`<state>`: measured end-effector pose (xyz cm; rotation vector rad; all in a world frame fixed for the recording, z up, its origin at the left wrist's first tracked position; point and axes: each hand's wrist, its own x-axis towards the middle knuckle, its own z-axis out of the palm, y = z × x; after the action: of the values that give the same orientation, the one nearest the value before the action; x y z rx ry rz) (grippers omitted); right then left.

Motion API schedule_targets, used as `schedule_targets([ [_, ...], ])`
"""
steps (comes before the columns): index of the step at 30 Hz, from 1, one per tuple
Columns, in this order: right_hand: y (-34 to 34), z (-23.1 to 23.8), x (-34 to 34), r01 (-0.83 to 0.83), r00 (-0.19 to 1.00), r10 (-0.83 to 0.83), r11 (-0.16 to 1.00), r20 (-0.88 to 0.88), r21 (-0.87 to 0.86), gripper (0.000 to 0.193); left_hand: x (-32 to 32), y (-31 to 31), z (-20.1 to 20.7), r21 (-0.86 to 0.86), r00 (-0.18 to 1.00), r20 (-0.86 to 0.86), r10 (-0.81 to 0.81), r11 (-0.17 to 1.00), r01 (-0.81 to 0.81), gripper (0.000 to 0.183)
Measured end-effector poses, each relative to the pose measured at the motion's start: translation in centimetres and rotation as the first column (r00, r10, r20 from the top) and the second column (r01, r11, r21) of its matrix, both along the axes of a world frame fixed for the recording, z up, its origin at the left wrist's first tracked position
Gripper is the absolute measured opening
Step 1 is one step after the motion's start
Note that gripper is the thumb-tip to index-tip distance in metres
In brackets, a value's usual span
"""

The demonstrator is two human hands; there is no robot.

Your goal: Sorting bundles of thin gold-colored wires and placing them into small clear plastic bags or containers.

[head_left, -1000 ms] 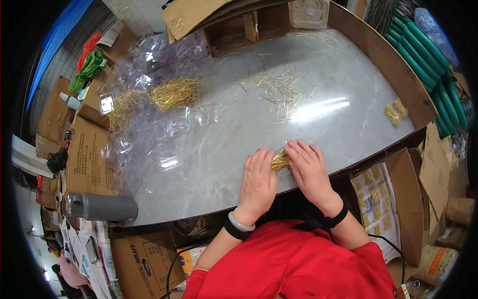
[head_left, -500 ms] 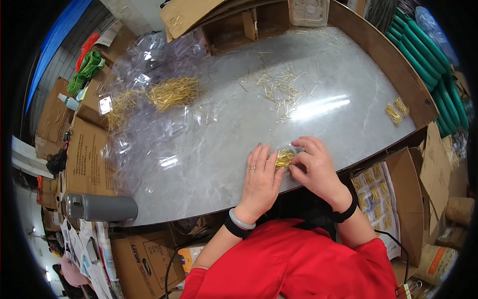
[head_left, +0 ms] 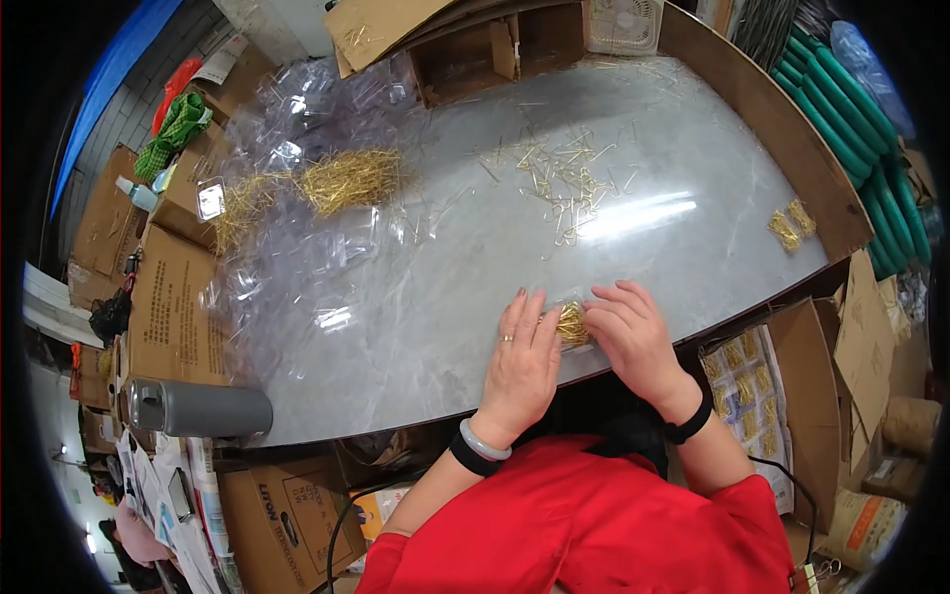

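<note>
A small bundle of gold wire hooks (head_left: 571, 325) lies on the grey tabletop near its front edge, between my two hands. My left hand (head_left: 522, 358) covers the bundle's left end, its fingers nearly straight and its thumb against the near side. At the other end is my right hand (head_left: 638, 342), its fingers bent and apart, their tips near or touching the hooks; exact contact is hidden. Farther back, loose gold hooks (head_left: 574, 178) lie scattered. A thick pile of similar gold wire pieces (head_left: 351, 181) rests on clear plastic packs at the left.
Clear plastic packs (head_left: 297, 257) cover the table's left side, with a grey bottle (head_left: 203, 409) at the front left corner. Two small gold bundles (head_left: 786, 232) sit by the right cardboard edge (head_left: 772, 129). Below the right edge, an open box holds a sheet of gold bundles (head_left: 744, 386).
My right hand has turned flatter, its pinched thumb and forefinger no longer showing at the bundle's near side. My left hand stays at the bundle. The view has shifted slightly.
</note>
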<state>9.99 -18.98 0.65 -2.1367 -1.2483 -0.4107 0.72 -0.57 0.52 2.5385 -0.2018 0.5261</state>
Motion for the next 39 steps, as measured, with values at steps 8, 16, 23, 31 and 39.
schedule_targets([
  [8,1.5,0.6,-4.3,0.068,0.985,-0.095,0.981,-0.143,-0.183,0.076,0.1,0.3,-0.6,-0.048,1.000,0.014,-0.021,0.999,0.021,0.038],
  [16,2.5,0.7,-2.2,0.064,0.991,-0.077,0.991,-0.108,-0.120,0.044,-0.1,0.4,-0.2,-0.234,1.000,0.015,-0.003,0.972,0.006,0.042],
  [23,3.4,-0.7,-2.2,0.151,0.972,-0.116,0.975,-0.206,0.164,0.017,0.1,0.7,-0.6,-0.176,0.998,0.038,-0.055,0.982,0.061,0.042],
  [31,2.8,-0.3,-3.4,0.152,0.988,-0.152,0.988,0.002,0.020,0.035,0.0,1.4,-1.0,-0.333,0.990,0.043,-0.131,0.933,0.138,0.063],
  [39,3.6,0.5,-4.0,0.107,0.994,-0.105,0.960,0.022,-0.260,0.061,-0.3,2.0,-1.1,-0.740,0.978,-0.006,-0.208,0.658,0.135,0.108],
])
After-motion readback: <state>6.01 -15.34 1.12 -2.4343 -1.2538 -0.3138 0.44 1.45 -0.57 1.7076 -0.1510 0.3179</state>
